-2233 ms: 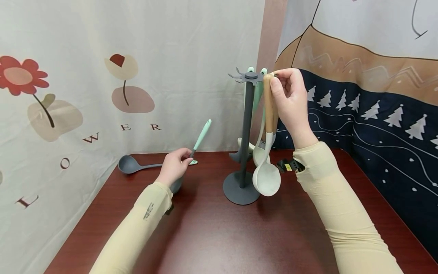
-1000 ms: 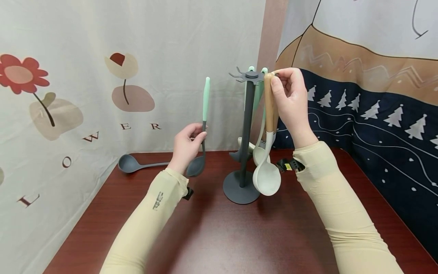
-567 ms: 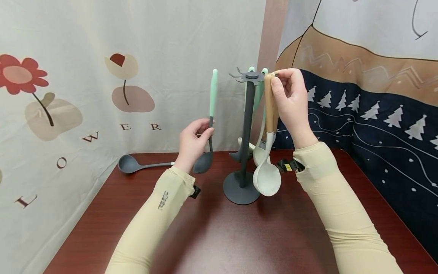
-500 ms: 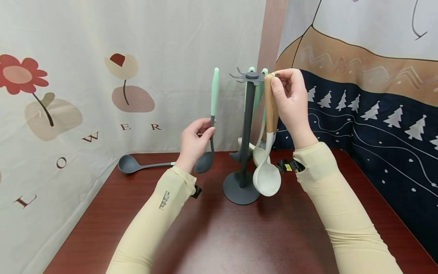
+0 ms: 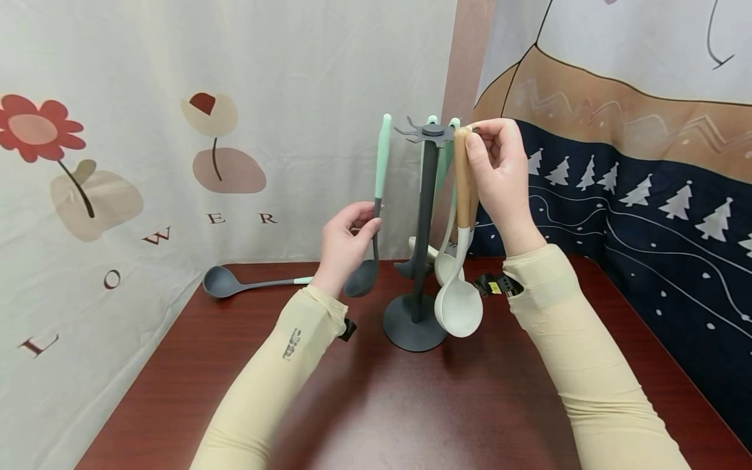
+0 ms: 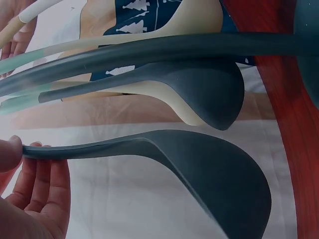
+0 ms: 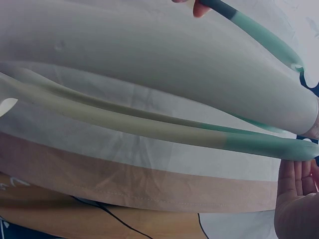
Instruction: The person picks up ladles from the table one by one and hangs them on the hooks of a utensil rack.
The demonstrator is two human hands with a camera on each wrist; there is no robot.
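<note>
My left hand (image 5: pixel 348 245) pinches the neck of a dark grey ladle (image 5: pixel 361 277) with a mint handle. The ladle is upright, handle up, in the air just left of a dark utensil rack (image 5: pixel 424 215). In the left wrist view, the ladle's bowl (image 6: pixel 219 174) is apart from the utensils hanging behind it. My right hand (image 5: pixel 501 179) pinches the top of a white ladle (image 5: pixel 460 308) with a wooden handle, at the rack's right hooks. Fingers hide the hook there. In the right wrist view, part of my right hand (image 7: pixel 296 199) shows at the edge.
Another grey ladle (image 5: pixel 222 282) lies at the table's back left. Mint-handled utensils (image 5: pixel 444 160) hang at the rack's rear, partly hidden. The left-facing hooks (image 5: pixel 409 130) bear nothing. Curtains (image 5: pixel 317 98) stand behind the brown table (image 5: pixel 376 405).
My left hand has lifted the grey ladle from the table, turned it upright and brought it right, close to the rack. My right hand stays at the wooden handle.
</note>
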